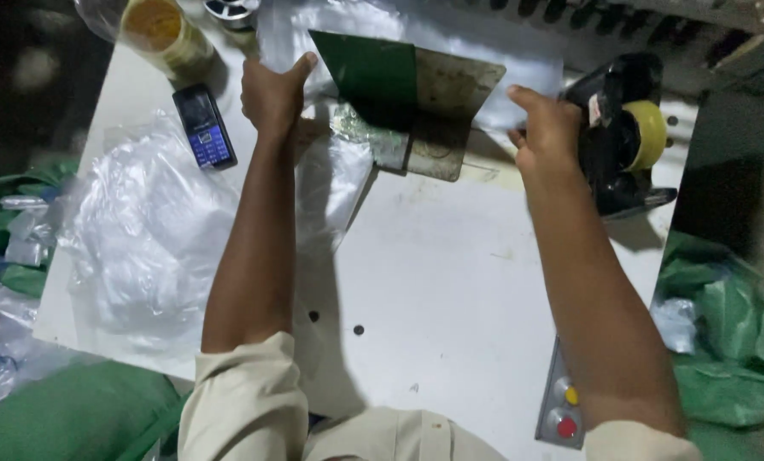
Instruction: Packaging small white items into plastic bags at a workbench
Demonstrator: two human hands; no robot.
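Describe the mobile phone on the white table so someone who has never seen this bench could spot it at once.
Start at the white table and go to its far left part, beyond the heap of clear plastic bags. The mobile phone lies flat there, just left of the left hand and below the yellow-filled jar. It is the only small dark slab with a blue-lit keypad.

1. A white worktable [450, 290] fills the middle of the view, its top scuffed and marked with two small dark holes.
2. A grey control panel [559, 408] with a yellow and a red button sits at its right edge.
3. Green cloth [728, 341] lies heaped at both sides.
4. The upper left corner is dark; light falls on the tabletop.
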